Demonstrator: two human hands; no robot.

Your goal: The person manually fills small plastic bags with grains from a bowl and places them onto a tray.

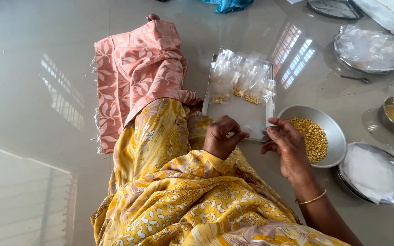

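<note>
- Presently, nearest the camera, the right hand (287, 148) and the left hand (221, 136) meet over the near edge of a tray (240, 111), each pinching one side of a small clear bag (254, 131); both hands are narrowly closed on it, fingertips only.
- In my judgement the mouth of the bag needs to be held level and pulled open evenly from both sides; a loose pinch would let the thin film slip or fold shut.
- The clear bag is nearly see-through, limp and creased; whether anything is inside it cannot be told.
- Just right of the right hand stands a metal bowl (336, 136) of yellow split lentils (313, 136), close enough for short transfers; spilling over its low rim is the likely fault.
- Farther back on the tray, filled bags (242, 82) stand in a row, each with a little of the yellow lentils at the bottom.
- Beyond, to the right, a steel plate (343, 57) holds more empty bags.
</note>
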